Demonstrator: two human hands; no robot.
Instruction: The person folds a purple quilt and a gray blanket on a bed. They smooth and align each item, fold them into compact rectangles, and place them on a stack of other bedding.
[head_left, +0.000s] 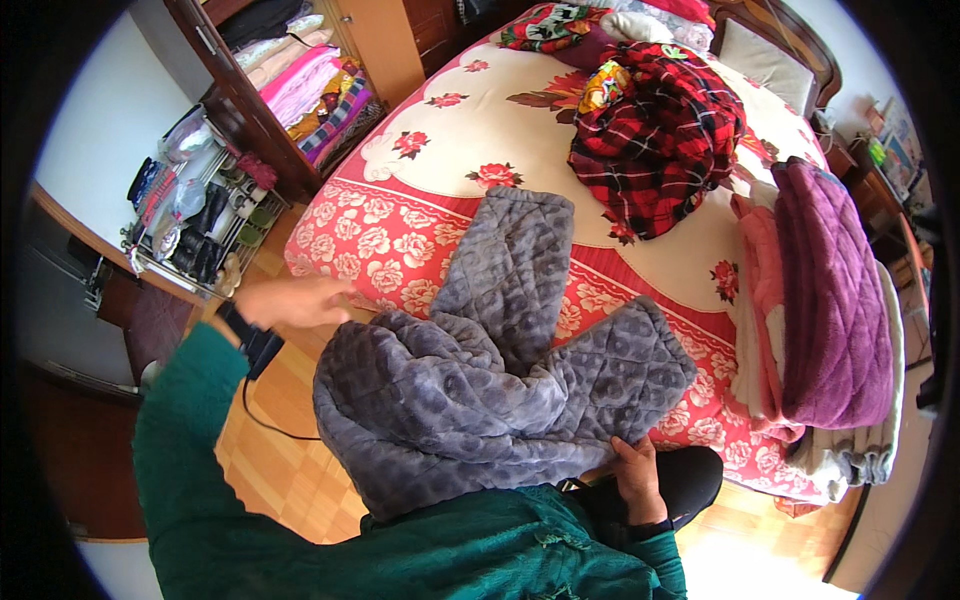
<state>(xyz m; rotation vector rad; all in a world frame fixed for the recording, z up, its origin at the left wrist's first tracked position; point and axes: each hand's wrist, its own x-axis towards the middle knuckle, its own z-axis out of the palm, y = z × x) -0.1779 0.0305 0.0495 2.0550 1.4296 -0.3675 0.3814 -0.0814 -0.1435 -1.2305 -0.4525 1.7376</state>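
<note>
Grey quilted fleece trousers (442, 397) lie bunched across my lap and the near edge of the bed. Their two legs spread away from me over the bedspread, one pointing away and one to the right. My right hand (637, 478) grips the near right edge of the trousers, thumb on top and the other fingers hidden beneath. Raised at the left is my left hand (298, 301), just beyond the bunched end of the cloth, fingers slightly bent and nothing seen in them. A black band with a small box (253, 341) and a cable sits on that wrist.
The bed wears a red and cream floral bedspread (450, 124). A red plaid garment (660, 142) lies heaped on it. Folded purple quilted clothing (832, 300) hangs over the right edge beside pink clothing (761, 247). A shoe rack (217, 225) and an open wardrobe (259, 120) stand left.
</note>
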